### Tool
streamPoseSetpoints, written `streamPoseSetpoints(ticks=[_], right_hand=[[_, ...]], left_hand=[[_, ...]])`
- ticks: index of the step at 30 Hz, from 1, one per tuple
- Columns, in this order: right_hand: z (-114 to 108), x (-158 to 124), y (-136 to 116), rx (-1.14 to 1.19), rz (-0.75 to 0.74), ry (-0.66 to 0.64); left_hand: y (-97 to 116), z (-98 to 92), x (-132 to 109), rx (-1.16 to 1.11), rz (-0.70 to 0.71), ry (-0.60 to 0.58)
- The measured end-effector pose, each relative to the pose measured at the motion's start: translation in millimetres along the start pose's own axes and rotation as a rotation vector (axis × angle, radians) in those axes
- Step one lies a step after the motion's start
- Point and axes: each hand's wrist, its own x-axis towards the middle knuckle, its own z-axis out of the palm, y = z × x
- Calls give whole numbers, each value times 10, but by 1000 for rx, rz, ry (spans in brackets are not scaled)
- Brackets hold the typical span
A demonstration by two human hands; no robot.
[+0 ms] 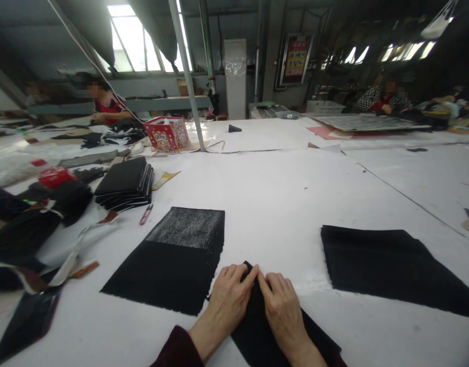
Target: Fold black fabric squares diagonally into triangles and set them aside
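Note:
Both hands rest on a black fabric piece on the white table, close to me. My left hand has its fingers bent together at the far tip of the fabric, index finger pointing inward. My right hand lies just beside it, its index fingertip nearly meeting the left one at the fabric's edge. Whether either hand pinches the cloth or only presses it down is hard to see. Left of my hands lies a stack of black fabric panels with a grey speckled strip at its far end. Another black fabric stack is at the right.
Thread snips lie near a folded black stack at the left. Black cloth and straps clutter the left side. Farther back stand a red patterned box and a metal pole. Two people sit at far tables.

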Motion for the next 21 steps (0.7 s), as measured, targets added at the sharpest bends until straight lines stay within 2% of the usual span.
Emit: streamPoseSetpoints(ticks=[7, 21], right_hand=[[50, 5, 14, 48, -12, -8], [96, 22, 15, 34, -22, -16]], left_hand=[[-54, 65, 14, -43, -38, 12], [-82, 72, 39, -64, -88, -4]])
